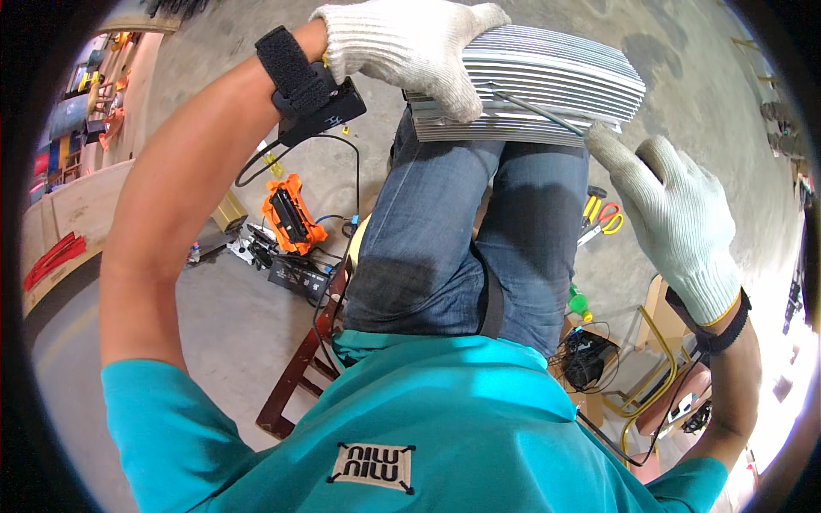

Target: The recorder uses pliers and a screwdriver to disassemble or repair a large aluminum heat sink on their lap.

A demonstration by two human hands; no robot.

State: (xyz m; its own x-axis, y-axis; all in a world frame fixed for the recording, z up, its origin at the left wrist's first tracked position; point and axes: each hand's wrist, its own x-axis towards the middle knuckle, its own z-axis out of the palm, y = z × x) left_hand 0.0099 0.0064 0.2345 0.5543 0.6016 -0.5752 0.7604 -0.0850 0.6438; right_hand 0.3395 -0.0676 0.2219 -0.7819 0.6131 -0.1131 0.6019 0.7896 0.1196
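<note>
Metal block (569, 64), ribbed, sits over your knees (543, 162), probably weighty, stiff, slick; its ends should offer the surest hold. Your left hand (410, 47) clasps one, your right hand (684, 201) grips a thin rod (543, 113).

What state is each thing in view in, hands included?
Left hand: gloved, gripping the block's left end.
Right hand: gloved, closed on the rod, index finger extended along it.
Finned metal block: lying across the legs.
Thin metal rod: slanting across the fins.
Red-and-yellow-handled scissors: on the floor; blade opening unclear.
</note>
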